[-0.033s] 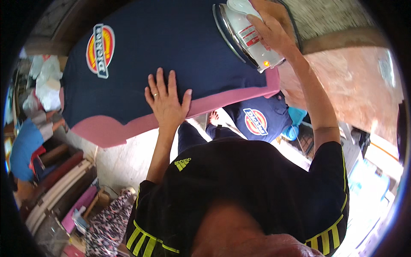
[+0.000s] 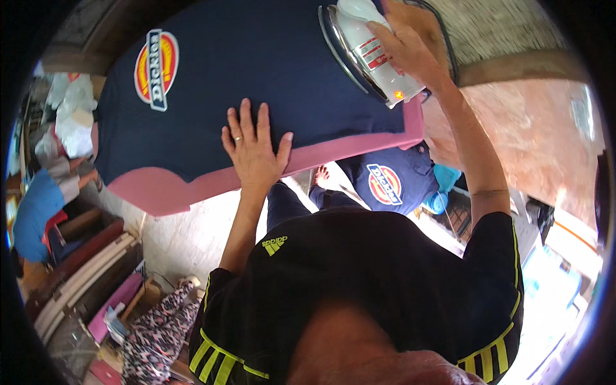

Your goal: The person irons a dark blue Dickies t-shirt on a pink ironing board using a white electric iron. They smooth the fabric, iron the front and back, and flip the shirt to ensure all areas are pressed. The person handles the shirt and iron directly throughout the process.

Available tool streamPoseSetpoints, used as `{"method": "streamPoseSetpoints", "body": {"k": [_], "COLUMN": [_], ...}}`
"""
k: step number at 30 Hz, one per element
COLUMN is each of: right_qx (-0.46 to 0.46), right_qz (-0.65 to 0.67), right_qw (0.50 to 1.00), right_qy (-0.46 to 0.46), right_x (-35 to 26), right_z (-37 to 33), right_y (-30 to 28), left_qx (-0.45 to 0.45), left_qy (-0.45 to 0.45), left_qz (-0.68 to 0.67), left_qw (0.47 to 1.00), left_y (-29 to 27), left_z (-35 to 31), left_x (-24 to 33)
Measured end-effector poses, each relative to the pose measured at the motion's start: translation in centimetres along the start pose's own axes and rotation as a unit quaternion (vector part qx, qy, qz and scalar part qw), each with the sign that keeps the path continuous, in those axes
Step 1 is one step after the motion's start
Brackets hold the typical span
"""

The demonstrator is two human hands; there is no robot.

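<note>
A dark navy garment [image 2: 212, 70] with a red, yellow and white printed badge lies spread over a pink padded ironing board [image 2: 154, 189]. My left hand [image 2: 260, 151] rests flat on the cloth near the board's front edge, fingers apart, a ring on one finger. My right hand [image 2: 410, 54] is closed round the handle of a white and chrome iron [image 2: 362, 54], at the garment's right end. An orange light glows on the iron's heel. Its soleplate faces the cloth, and I cannot tell how firmly it presses.
Below the board's right side hangs another navy garment [image 2: 385, 183] with a similar badge, beside a light-blue cloth [image 2: 443, 186]. White plastic bags [image 2: 74, 122] are piled at the left. A person in blue [image 2: 38, 218] is at the far left. Patterned fabric [image 2: 160, 333] lies lower left.
The view has shifted slightly, so the board and badge sit a little higher and further right. Both hands keep nearly the same places on the cloth and iron.
</note>
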State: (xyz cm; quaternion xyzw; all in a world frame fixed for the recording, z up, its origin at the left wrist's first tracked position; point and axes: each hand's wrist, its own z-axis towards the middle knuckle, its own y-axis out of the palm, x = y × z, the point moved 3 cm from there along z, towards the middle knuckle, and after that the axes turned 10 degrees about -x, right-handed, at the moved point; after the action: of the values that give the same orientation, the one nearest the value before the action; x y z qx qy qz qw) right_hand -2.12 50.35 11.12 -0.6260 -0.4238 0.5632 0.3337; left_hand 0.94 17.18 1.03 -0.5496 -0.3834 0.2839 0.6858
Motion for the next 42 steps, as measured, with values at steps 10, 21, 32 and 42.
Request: {"method": "streamPoseSetpoints", "body": {"k": [10,21,32,42], "right_qx": [0.008,0.009,-0.2,-0.168], "right_qz": [0.091,0.06,0.165,0.19], "right_qw": [0.982,0.984,0.944,0.967], "right_qy": [-0.163,-0.168,-0.204,-0.039], "right_x": [-14.8,-18.0,-23.9,-13.4], "right_z": [8.1,19.0,1.8,-2.2], "right_y": [5.7,7.7,12.2,6.7], "left_qx": [-0.008,0.064,0.137,0.145], "left_qy": [-0.072,-0.236,-0.248,-0.169], "left_qz": [-0.07,0.039,-0.015,0.021], "left_qw": [0.995,0.969,0.959,0.975], "left_y": [-0.8,-2.5,-1.9,-3.8], "left_z": [-2.7,-7.1,-8.2,-4.6], "left_x": [-2.4,-13.0,-16.3,-13.0]}}
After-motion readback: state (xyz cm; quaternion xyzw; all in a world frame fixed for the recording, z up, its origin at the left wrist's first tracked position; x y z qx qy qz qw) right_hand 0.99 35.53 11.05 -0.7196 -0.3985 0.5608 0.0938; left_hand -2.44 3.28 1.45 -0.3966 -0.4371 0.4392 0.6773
